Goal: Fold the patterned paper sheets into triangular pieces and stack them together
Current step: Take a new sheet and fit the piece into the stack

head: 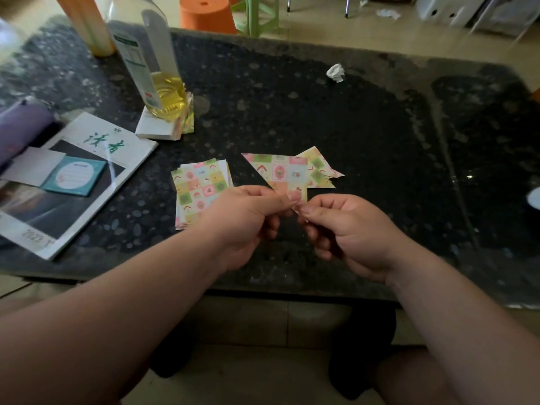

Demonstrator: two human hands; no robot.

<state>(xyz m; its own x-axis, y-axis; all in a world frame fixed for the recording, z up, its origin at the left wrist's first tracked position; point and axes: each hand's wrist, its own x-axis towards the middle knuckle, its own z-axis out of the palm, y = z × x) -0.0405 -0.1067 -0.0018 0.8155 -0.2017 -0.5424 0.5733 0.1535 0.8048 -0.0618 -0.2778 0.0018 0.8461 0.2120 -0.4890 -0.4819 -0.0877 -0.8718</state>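
**Spotter:** What fills your view?

**Operator:** Mostly the dark stone tabletop (292, 97). A cooking-oil bottle (152, 68) stands at its far left. Nearer me, the stack of unfolded patterned sheets (198, 188) lies flat, with its near right corner hidden behind my left hand (248, 220).

**Spotter:** And the piece in work?

**Operator:** It's a folded triangle (277, 173), long edge away from me and its near corner caught between both hands. My left hand pinches that corner, thumb on top. My right hand (344, 229) pinches it from the other side, and the two thumb tips nearly touch. I can't tell whether the far edge rests on the tabletop or hangs clear of it.

**Spotter:** Finished ones?

**Operator:** A small pile of triangles (318, 168) sits just behind the held piece and to its right, with points poking out unevenly.

**Spotter:** So how do you do this bit well?

**Operator:** I judge I'm matching layers at the corner. I'd line up both edges exactly there before pressing. Then one hand pins the corner while the other runs a thumbnail along the fold, from the corner outward, for a sharp crease. Thin paper probably slips, so I wouldn't let go with both hands at once. After that I'd lay the piece square on the pile, edges matched, because that pile looks ragged.
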